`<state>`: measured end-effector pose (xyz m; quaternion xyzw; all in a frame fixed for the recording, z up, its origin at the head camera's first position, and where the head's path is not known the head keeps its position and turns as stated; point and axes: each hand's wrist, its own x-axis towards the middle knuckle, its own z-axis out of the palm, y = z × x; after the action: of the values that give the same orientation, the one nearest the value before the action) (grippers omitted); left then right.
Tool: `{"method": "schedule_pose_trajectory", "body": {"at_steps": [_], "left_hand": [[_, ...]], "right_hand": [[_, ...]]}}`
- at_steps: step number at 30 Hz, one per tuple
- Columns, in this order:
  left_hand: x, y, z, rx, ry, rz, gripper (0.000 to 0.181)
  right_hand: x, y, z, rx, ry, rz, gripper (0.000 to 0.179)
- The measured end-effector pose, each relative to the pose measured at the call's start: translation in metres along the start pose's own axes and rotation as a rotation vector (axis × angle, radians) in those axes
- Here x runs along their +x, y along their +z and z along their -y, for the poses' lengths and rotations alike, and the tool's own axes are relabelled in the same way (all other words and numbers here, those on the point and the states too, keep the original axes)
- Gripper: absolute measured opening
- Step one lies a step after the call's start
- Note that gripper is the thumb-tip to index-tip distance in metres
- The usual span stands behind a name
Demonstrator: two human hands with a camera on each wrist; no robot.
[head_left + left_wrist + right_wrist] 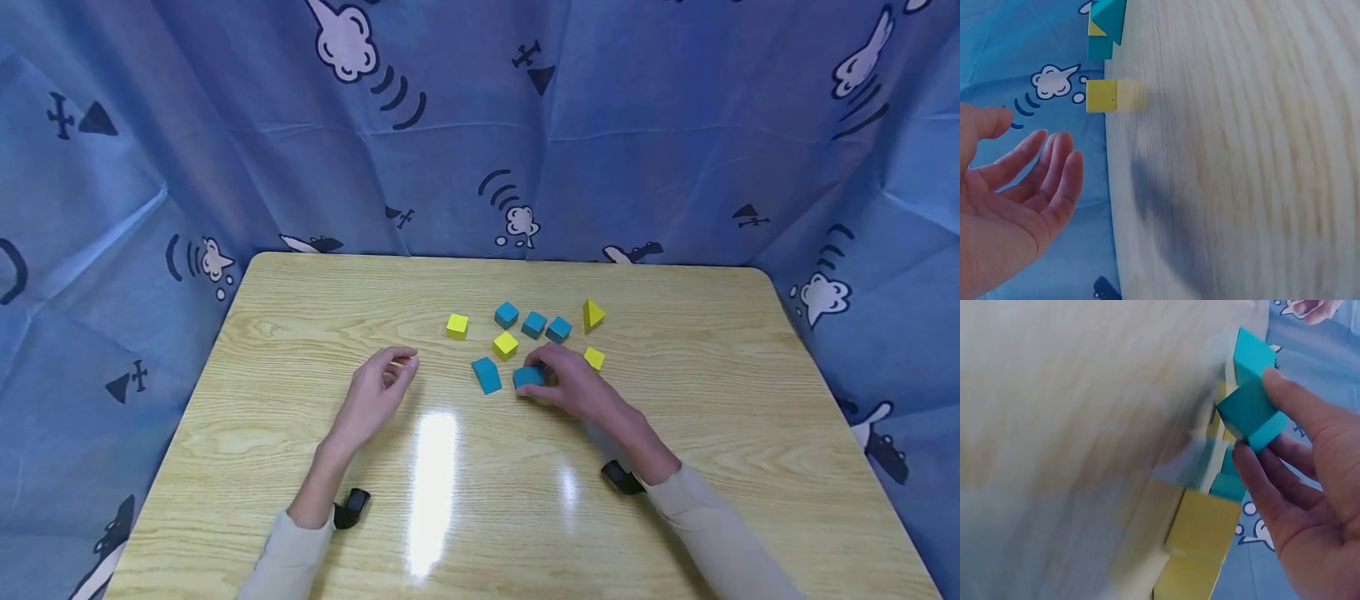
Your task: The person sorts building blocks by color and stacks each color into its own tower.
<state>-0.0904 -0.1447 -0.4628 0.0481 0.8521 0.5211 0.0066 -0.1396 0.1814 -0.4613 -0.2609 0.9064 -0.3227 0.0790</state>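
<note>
Head view shows the right grip [573, 385] holding a blue block [528, 377] between thumb and fingertips, the left grip [377, 392] loosely relaxed.

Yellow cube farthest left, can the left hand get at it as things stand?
Probably yes: the left hand looks empty and is close by, with only bare tabletop showing between it and the yellow cube. The right hand is off to the side, holding a blue block.

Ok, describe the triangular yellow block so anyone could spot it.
On the wooden table, look past the right hand. Beyond a partly hidden yellow block stands the triangular yellow block, its three-cornered face setting it apart from the blue cubes on its left.
</note>
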Motion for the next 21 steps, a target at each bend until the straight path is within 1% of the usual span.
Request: {"method": "schedule_pose_trajectory", "body": {"at_steps": [3, 8, 13, 17, 21], "left_hand": [[-0.002, 0.002, 0.001, -0.015, 0.004, 0.004, 0.037], [-0.004, 0.007, -0.001, -0.032, 0.005, 0.019, 0.031], [-0.006, 0.01, -0.001, -0.033, 0.017, 0.046, 0.029], [-0.007, 0.013, 0.001, -0.036, 0.028, 0.074, 0.028], [-0.008, 0.016, 0.001, -0.032, 0.049, 0.097, 0.027]], "right_hand": [[-0.001, 0.005, 0.005, 0.044, 0.008, 0.016, 0.033], [-0.002, 0.015, 0.009, 0.104, -0.007, 0.027, 0.033], [-0.002, 0.024, 0.016, 0.142, -0.041, 0.019, 0.033], [0.0, 0.032, 0.022, 0.144, -0.073, 0.007, 0.033], [0.003, 0.038, 0.029, 0.133, -0.074, 0.015, 0.034]]}}
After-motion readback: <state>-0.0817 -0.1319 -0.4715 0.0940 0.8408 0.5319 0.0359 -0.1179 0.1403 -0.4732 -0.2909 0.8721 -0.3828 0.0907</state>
